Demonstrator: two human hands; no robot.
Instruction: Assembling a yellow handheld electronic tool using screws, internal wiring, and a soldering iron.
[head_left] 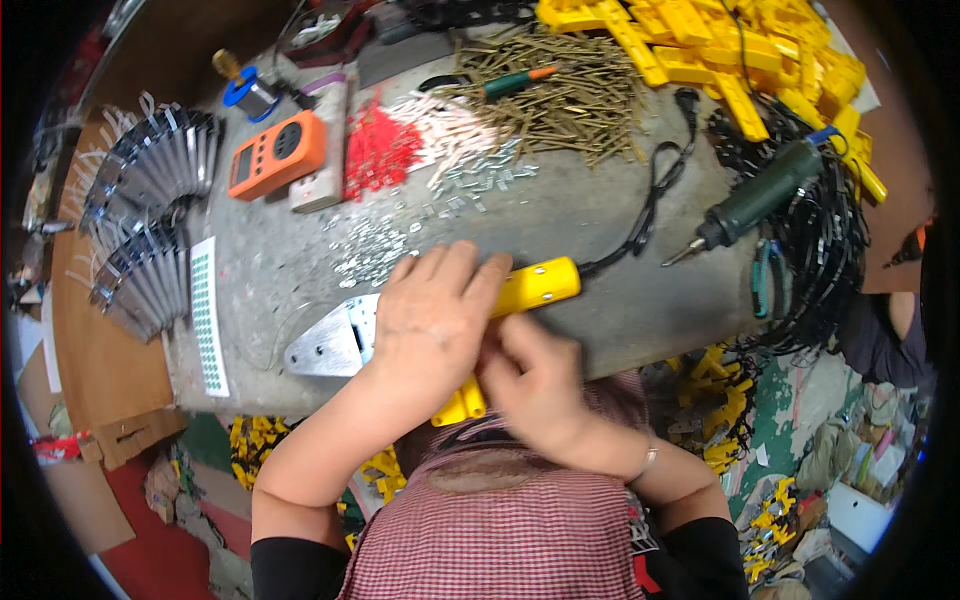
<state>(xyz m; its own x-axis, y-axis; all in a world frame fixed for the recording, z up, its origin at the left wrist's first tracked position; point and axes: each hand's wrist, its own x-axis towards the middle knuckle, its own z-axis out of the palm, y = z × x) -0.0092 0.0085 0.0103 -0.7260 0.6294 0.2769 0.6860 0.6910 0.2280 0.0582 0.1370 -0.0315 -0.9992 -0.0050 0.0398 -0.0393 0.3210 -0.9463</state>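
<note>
A tool with a yellow handle (540,287) and a flat, pointed metal plate (325,351) lies across the near part of the table, a black cord leaving its right end. My left hand (430,315) is wrapped over its middle, hiding where plate and handle join. Below the handle, my right hand (540,390) is blurred, with curled fingers close to the tool's underside; whatever they hold is hidden. A yellow split piece (460,404) sticks out toward me beneath my left wrist.
Small metal clips (375,250), red sleeves (380,148) and brass-coloured rods (590,95) lie beyond my hands. An orange meter (278,155) stands left. A green electric screwdriver (765,195), pliers (762,280) and black cords (825,250) are right. Yellow housings (700,45) fill the far right.
</note>
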